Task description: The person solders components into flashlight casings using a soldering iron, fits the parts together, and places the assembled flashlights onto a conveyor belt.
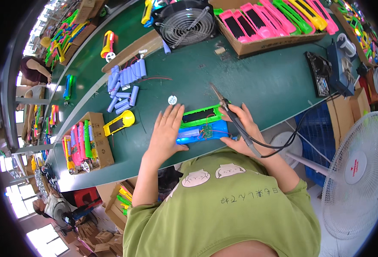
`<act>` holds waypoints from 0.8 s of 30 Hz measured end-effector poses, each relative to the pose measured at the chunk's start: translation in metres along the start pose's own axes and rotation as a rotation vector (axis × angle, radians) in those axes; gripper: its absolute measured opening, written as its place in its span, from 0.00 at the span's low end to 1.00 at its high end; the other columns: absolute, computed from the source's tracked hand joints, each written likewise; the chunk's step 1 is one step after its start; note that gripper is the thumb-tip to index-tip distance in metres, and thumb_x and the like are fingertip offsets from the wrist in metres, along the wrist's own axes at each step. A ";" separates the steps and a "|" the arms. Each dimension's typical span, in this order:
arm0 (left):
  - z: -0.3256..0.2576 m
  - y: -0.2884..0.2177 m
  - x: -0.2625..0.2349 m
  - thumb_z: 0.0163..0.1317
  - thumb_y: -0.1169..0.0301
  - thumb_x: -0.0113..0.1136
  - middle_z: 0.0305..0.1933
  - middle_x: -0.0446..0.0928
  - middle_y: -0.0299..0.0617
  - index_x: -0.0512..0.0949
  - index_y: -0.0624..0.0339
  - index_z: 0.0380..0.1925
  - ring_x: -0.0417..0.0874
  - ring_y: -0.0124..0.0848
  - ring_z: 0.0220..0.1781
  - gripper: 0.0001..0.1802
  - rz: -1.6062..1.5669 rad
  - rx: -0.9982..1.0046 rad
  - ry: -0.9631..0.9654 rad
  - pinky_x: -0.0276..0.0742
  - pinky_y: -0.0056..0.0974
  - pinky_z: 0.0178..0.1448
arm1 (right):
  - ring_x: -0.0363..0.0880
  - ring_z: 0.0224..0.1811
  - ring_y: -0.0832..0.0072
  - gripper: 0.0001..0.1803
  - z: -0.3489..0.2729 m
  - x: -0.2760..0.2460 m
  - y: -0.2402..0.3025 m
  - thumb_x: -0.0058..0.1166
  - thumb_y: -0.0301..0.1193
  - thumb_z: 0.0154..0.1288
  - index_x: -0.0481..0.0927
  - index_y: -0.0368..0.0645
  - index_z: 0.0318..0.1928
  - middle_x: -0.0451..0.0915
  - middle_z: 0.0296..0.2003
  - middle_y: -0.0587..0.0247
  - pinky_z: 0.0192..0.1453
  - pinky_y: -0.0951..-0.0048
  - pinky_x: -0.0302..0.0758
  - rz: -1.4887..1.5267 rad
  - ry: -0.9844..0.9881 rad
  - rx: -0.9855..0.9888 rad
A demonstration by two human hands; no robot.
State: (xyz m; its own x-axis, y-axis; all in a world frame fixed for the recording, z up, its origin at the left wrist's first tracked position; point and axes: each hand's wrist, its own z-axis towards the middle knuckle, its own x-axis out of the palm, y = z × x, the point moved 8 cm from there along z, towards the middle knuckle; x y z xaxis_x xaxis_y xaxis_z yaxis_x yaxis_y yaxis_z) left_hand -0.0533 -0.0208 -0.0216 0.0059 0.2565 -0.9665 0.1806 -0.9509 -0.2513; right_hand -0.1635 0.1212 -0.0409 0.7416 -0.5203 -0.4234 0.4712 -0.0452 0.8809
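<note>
A blue plastic housing half [219,127] lies near the table's front edge, with a purple battery cell [189,133] and a small green circuit board [207,131] in it. Just beyond it lies a green housing half [216,112] with a dark panel; a thin red wire shows near the board. My left hand [166,132] rests at the left ends of both halves, fingers stretched out, thumb low beside the blue one. At the right ends, my right hand [245,128] has a soldering iron [235,118] in its grip, tip pointing away to the upper left.
Beyond my left hand are a white round disc [172,100], a yellow housing [120,123] and several purple cells [131,73]. A metal fan [186,26] and a carton of colored housings [279,44] stand at the back. The iron's black cable [289,143] loops rightward, near a white fan [356,171].
</note>
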 end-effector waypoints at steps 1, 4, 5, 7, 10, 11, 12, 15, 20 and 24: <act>-0.007 0.006 0.004 0.23 0.68 0.75 0.58 0.62 0.50 0.54 0.61 0.61 0.63 0.47 0.60 0.59 -0.052 -0.023 -0.018 0.56 0.48 0.66 | 0.75 0.49 0.60 0.41 0.002 -0.001 0.006 0.65 0.30 0.44 0.56 0.44 0.58 0.76 0.48 0.57 0.68 0.48 0.42 -0.049 0.001 -0.024; -0.015 0.006 -0.003 0.29 0.71 0.72 0.49 0.67 0.48 0.62 0.61 0.55 0.68 0.46 0.54 0.47 -0.128 0.003 -0.133 0.62 0.47 0.61 | 0.75 0.50 0.64 0.38 -0.006 -0.016 0.012 0.66 0.30 0.43 0.60 0.43 0.55 0.77 0.47 0.59 0.68 0.50 0.44 -0.055 -0.110 -0.113; -0.020 0.008 -0.004 0.31 0.72 0.71 0.46 0.68 0.48 0.64 0.61 0.51 0.69 0.45 0.50 0.41 -0.175 -0.005 -0.185 0.64 0.46 0.56 | 0.75 0.51 0.67 0.35 -0.011 -0.028 0.017 0.66 0.31 0.43 0.63 0.42 0.52 0.79 0.44 0.61 0.68 0.52 0.45 -0.046 -0.198 -0.140; -0.029 0.012 -0.005 0.33 0.75 0.69 0.39 0.69 0.47 0.67 0.60 0.37 0.71 0.44 0.43 0.27 -0.257 -0.010 -0.353 0.66 0.43 0.45 | 0.77 0.49 0.68 0.27 -0.021 -0.042 0.016 0.62 0.27 0.49 0.65 0.40 0.49 0.81 0.40 0.59 0.68 0.52 0.46 -0.050 -0.307 -0.155; -0.034 0.007 0.010 0.30 0.75 0.69 0.43 0.70 0.50 0.63 0.58 0.29 0.72 0.47 0.44 0.26 -0.300 0.099 -0.367 0.66 0.44 0.46 | 0.78 0.47 0.70 0.19 -0.035 -0.061 -0.002 0.55 0.24 0.55 0.66 0.39 0.47 0.81 0.37 0.59 0.68 0.52 0.46 -0.095 -0.413 -0.106; -0.037 0.007 0.017 0.30 0.75 0.69 0.43 0.71 0.50 0.62 0.58 0.29 0.72 0.47 0.44 0.26 -0.337 0.168 -0.348 0.66 0.44 0.46 | 0.78 0.46 0.72 0.16 -0.038 -0.069 -0.010 0.52 0.23 0.58 0.67 0.39 0.47 0.82 0.36 0.59 0.68 0.53 0.46 -0.118 -0.483 -0.052; -0.039 0.006 0.020 0.30 0.76 0.69 0.44 0.71 0.50 0.62 0.57 0.29 0.72 0.47 0.44 0.27 -0.372 0.239 -0.327 0.66 0.45 0.46 | 0.78 0.46 0.72 0.16 -0.038 -0.072 -0.010 0.52 0.23 0.58 0.67 0.39 0.47 0.82 0.36 0.59 0.68 0.53 0.46 -0.124 -0.487 -0.069; -0.023 0.018 -0.013 0.35 0.75 0.67 0.41 0.73 0.47 0.65 0.58 0.31 0.74 0.44 0.43 0.23 -0.295 0.210 -0.303 0.67 0.44 0.43 | 0.79 0.40 0.72 0.10 -0.044 -0.092 -0.025 0.45 0.23 0.61 0.68 0.37 0.44 0.82 0.31 0.59 0.68 0.55 0.48 -0.253 -0.624 0.004; 0.028 0.109 -0.129 0.40 0.76 0.61 0.33 0.72 0.47 0.62 0.60 0.29 0.74 0.41 0.34 0.19 -0.108 0.001 -0.812 0.71 0.38 0.39 | 0.80 0.36 0.73 0.09 -0.047 -0.110 -0.037 0.45 0.23 0.61 0.69 0.37 0.42 0.82 0.30 0.59 0.67 0.53 0.49 -0.332 -0.698 0.065; 0.136 0.223 -0.161 0.43 0.64 0.67 0.27 0.69 0.49 0.62 0.61 0.33 0.74 0.46 0.31 0.25 -0.043 -0.384 -0.762 0.68 0.44 0.36 | 0.80 0.34 0.73 0.09 -0.036 -0.124 -0.022 0.45 0.23 0.61 0.69 0.37 0.43 0.81 0.29 0.59 0.66 0.53 0.50 -0.361 -0.725 -0.007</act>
State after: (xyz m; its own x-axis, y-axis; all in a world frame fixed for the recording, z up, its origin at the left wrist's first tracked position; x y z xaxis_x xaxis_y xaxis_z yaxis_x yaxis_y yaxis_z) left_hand -0.1473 -0.2978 0.0713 -0.6472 -0.0261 -0.7619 0.4871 -0.7830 -0.3869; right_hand -0.2491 0.2178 -0.0156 0.0506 -0.8982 -0.4366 0.6270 -0.3117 0.7139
